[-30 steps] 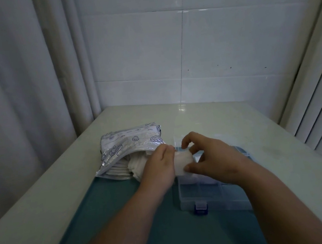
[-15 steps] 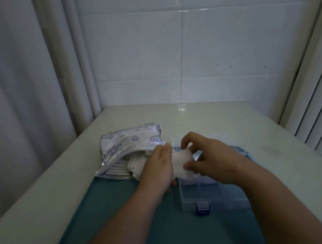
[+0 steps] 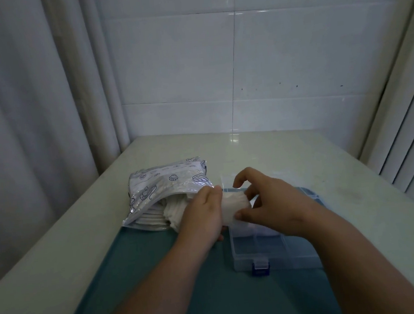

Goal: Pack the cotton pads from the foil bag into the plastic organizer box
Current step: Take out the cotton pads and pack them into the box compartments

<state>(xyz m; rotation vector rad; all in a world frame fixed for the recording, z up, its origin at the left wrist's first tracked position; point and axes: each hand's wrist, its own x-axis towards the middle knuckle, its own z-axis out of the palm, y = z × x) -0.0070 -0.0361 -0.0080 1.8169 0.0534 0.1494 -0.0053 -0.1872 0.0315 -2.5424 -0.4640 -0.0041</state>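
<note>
Now, our count. Bag [image 3: 168,186]: lies open at the tray's [image 3: 149,276] far edge, spare pads [image 3: 160,213] showing at its mouth. Left hand [image 3: 202,215]: fingers curled on one pad [image 3: 233,206], so far as its back lets us tell. That pad was flat half a second ago and is now bunched above the box [image 3: 273,251]; we judge it ready for a compartment. Right hand [image 3: 276,200]: thumb and middle finger pinch the pad, index lifted clear.

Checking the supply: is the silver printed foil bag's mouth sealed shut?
No, the silver printed foil bag gapes open, with white cotton pads showing inside.
</note>
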